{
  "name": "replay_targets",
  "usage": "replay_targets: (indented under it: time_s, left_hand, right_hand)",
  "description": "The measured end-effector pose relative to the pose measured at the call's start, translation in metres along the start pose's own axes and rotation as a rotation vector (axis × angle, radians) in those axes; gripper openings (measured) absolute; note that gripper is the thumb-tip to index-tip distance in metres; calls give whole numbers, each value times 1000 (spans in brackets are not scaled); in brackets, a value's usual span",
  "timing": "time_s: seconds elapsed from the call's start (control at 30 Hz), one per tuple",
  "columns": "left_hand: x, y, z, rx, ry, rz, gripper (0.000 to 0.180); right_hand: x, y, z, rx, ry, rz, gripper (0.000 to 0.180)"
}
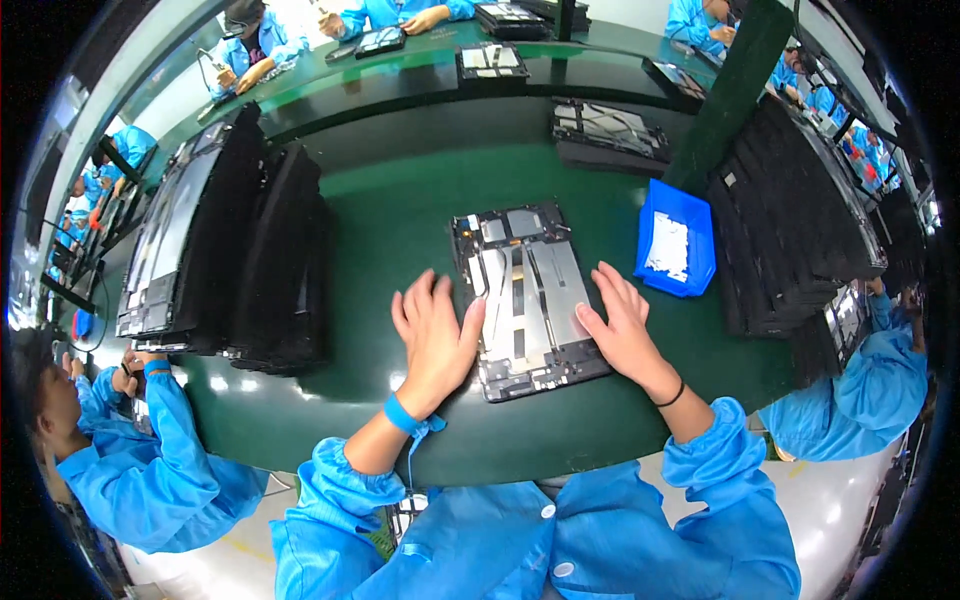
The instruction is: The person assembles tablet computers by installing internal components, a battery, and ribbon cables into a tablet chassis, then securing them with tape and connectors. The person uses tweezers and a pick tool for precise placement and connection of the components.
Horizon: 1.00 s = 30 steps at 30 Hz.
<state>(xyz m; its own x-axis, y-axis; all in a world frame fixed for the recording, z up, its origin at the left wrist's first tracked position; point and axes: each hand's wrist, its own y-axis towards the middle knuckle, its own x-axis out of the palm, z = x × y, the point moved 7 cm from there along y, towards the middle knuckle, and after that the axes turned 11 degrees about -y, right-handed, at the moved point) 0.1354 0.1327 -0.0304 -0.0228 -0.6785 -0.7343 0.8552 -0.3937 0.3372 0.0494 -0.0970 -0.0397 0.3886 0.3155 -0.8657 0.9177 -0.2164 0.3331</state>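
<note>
In front of me on the green table lies an opened tablet [556,290], a flat dark-framed unit whose inside faces up, with silver plates, dark strips and small circuit parts. My left hand [438,335] rests at its left side, fingers stretched out on the table and thumb at the tablet's edge. A blue wrist strap is on that wrist. On the other side my right hand [625,325] has its fingers extended beside the right edge, the thumb over the silver plate. Neither hand is closed around the tablet. A dark band circles my right wrist.
Tall stacks of similar units, one stack [175,250] at left and another [800,220] at right, flank the green table [380,200]. A blue bin [702,245] holds white pieces. Behind it rises a green post [735,90]. Another unit [610,130] lies beyond. Co-workers in blue sit around.
</note>
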Motion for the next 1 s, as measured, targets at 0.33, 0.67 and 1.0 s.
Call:
replay_targets:
  time_s: [0.33, 0.67, 1.0]
  left_hand:
    - [2, 21, -22, -94, -811, 131, 50]
    - [2, 23, -31, 84, -835, 209, 29]
    - [23, 15, -33, 10, -1121, -119, 51]
  right_hand:
    - [-18, 42, -34, 246, 1157, -70, 67]
    - [-88, 142, -303, 98, 1566, -193, 62]
    - [-25, 145, -362, -231, 827, 150, 55]
